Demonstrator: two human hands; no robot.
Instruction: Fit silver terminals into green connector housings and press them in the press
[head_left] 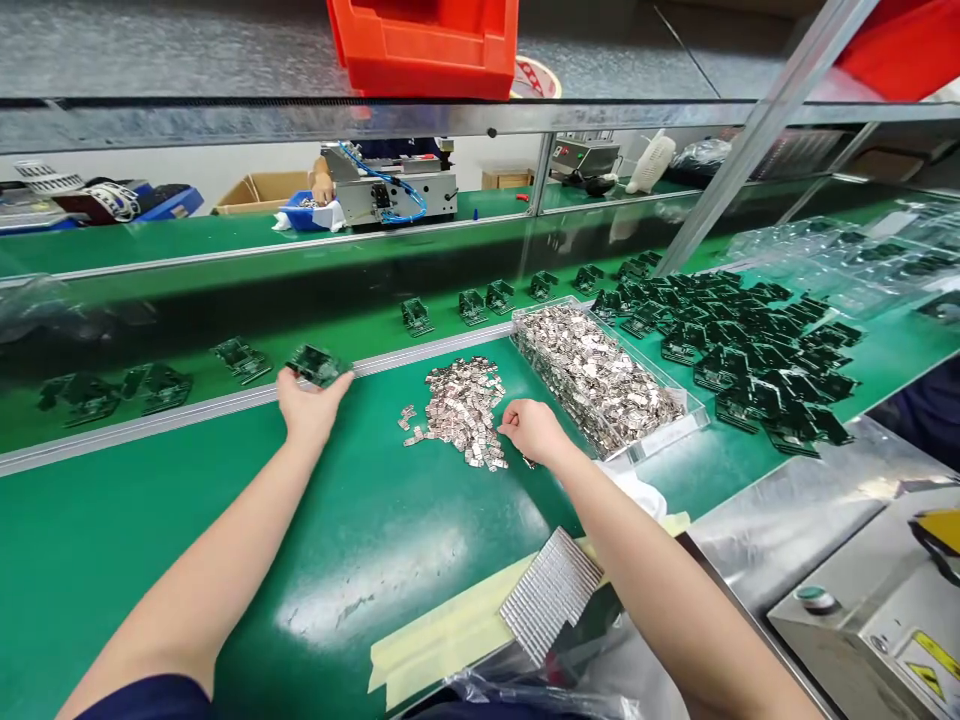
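Observation:
My left hand [309, 405] is closed on a green circuit board [318, 366], gripping it between thumb and fingers above the metal strip at the conveyor's edge. At the right side of a loose pile of small silvery metal pieces [465, 405], my right hand [531, 430] has its fingers pinched together. Whatever lies between those fingertips is too small to make out. Just beyond the right hand stands a clear tray [694, 415] filled with more of the same metal pieces.
Several circuit boards [240, 358] sit along the green belt. A large heap of boards [750, 340] lies at the right. Near me are a ribbed metal block [551, 595] and yellow tape [442, 635]. A red bin [431, 60] rests on the shelf overhead. A metal machine [870, 610] stands lower right.

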